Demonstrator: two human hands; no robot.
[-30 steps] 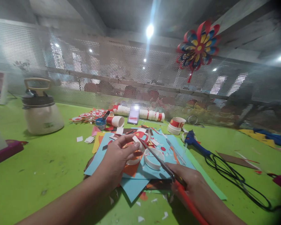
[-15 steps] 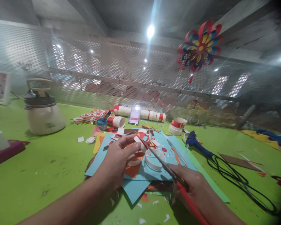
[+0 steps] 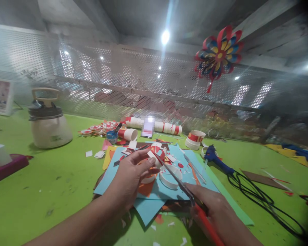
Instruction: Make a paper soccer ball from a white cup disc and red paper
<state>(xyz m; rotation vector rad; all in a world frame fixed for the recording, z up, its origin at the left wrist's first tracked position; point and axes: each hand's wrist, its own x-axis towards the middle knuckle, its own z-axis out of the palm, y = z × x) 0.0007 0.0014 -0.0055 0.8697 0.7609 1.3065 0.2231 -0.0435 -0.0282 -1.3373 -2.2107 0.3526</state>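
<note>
Between the thumb and fingers of my left hand (image 3: 135, 172) is a small piece of red and white paper cup (image 3: 154, 155). Red-handled scissors (image 3: 178, 181) are gripped in my right hand (image 3: 215, 205); their blades point up and left, with the tips at the piece's edge. Whether the blades are closed on it I cannot tell. A white paper ring (image 3: 170, 177) lies below the blades on light blue paper (image 3: 113, 179). Under my left fingers, another ring (image 3: 148, 178) rests on orange paper (image 3: 145, 190), partly hidden.
A blue glue gun (image 3: 217, 159) with a looped black cord lies at the right. Behind the paper stand a blue jar (image 3: 112, 137), paper cups (image 3: 195, 139) and a phone (image 3: 147, 128). A large kettle-like jug (image 3: 50, 128) stands at the left. Scraps are scattered near the front.
The whole view has shifted slightly downward. Both hands keep nearly the same pose, with the scissor tips still at the paper cup piece.
</note>
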